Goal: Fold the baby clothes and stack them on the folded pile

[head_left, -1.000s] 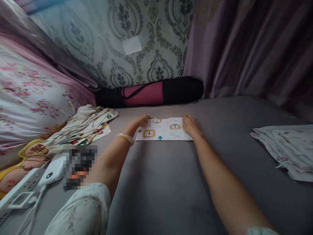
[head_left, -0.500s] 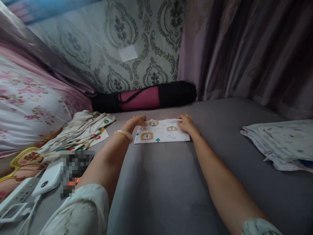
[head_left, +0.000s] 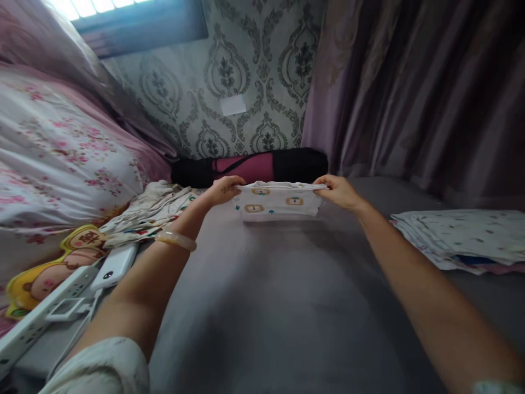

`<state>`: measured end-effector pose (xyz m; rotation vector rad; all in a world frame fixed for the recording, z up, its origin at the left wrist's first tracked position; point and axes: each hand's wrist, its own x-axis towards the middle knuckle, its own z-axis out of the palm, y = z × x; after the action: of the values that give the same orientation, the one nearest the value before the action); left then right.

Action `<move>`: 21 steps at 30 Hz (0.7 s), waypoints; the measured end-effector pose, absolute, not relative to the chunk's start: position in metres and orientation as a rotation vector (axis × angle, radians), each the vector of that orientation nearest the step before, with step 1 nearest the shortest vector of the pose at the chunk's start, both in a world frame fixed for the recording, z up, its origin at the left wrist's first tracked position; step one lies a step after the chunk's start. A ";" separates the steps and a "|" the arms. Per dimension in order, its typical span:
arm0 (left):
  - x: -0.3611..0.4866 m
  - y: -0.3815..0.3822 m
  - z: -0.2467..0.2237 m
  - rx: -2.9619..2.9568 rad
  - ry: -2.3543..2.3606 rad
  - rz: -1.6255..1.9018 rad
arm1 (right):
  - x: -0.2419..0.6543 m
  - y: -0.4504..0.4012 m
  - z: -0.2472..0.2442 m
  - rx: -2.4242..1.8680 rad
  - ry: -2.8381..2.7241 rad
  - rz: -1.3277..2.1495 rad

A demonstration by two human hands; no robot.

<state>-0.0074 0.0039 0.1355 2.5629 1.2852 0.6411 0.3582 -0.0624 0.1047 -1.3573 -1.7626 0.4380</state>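
Note:
A folded white cloth point(head_left: 279, 201) printed with yellow lion faces and green arrows is stretched between my two hands, its upper edge raised off the grey sheet point(head_left: 262, 284). My left hand point(head_left: 226, 189), on the arm with the pale bangle point(head_left: 176, 239), pinches its upper left corner. At the upper right corner, the thumb and fingers of my right hand point(head_left: 338, 190) are closed on the same cloth. The front side of the cloth hangs down toward the sheet.
Rumpled patterned cloths point(head_left: 153, 210) lie at left, near a yellow cartoon cushion point(head_left: 45, 273), a white power bank point(head_left: 114, 265) and a power strip point(head_left: 45, 312). Folded cloths point(head_left: 471, 232) are stacked at right. A black and pink bag point(head_left: 246, 166) lies along the wall.
Both hands have lifted the cloth's far edge off the sheet, so its front now hangs down. The hands have moved slightly apart, and the view has shifted.

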 end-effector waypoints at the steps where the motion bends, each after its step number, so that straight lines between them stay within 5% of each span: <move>1: -0.008 -0.006 0.133 2.594 1.337 0.627 | 0.358 -0.069 0.103 -1.357 -1.794 0.419; 11: -0.015 -0.104 0.062 2.652 1.279 0.291 | 0.352 -0.149 0.043 -1.456 -2.149 0.502; 21: -0.038 -0.127 0.029 2.677 1.184 0.244 | 0.349 -0.169 0.036 -1.466 -2.401 0.482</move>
<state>-0.0376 -0.1274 0.0290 2.6768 1.1836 0.2440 0.3493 -0.1689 0.0356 -1.4663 -2.4007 0.4820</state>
